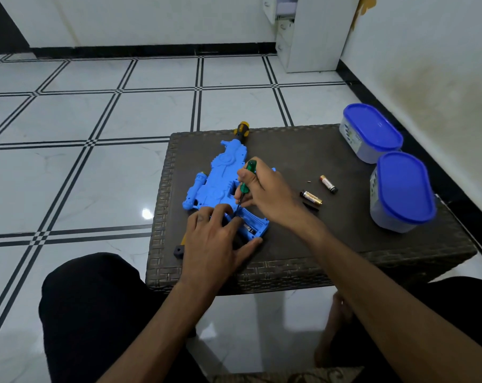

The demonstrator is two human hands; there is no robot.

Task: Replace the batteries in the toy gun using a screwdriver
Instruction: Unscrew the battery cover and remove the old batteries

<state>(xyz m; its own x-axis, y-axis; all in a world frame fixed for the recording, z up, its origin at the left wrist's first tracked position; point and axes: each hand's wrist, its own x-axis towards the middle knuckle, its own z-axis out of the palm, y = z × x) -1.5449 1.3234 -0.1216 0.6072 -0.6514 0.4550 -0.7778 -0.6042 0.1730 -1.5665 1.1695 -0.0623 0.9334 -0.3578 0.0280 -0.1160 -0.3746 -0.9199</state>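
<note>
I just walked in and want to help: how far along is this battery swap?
Done: compartment open, two batteries out on the table. In hand: right hand works the screwdriver into the toy gun, left hand steadying it; one battery shows inside. Left: finishing the swap and closing up.

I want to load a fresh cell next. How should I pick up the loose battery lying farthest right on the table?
Pinch the battery across its middle, thumb and finger on its long round sides, coming straight down from above. It lies flat on the table, tilted, with bare surface all around it. The tiny screw to its left is close, so lift rather than slide.
</note>
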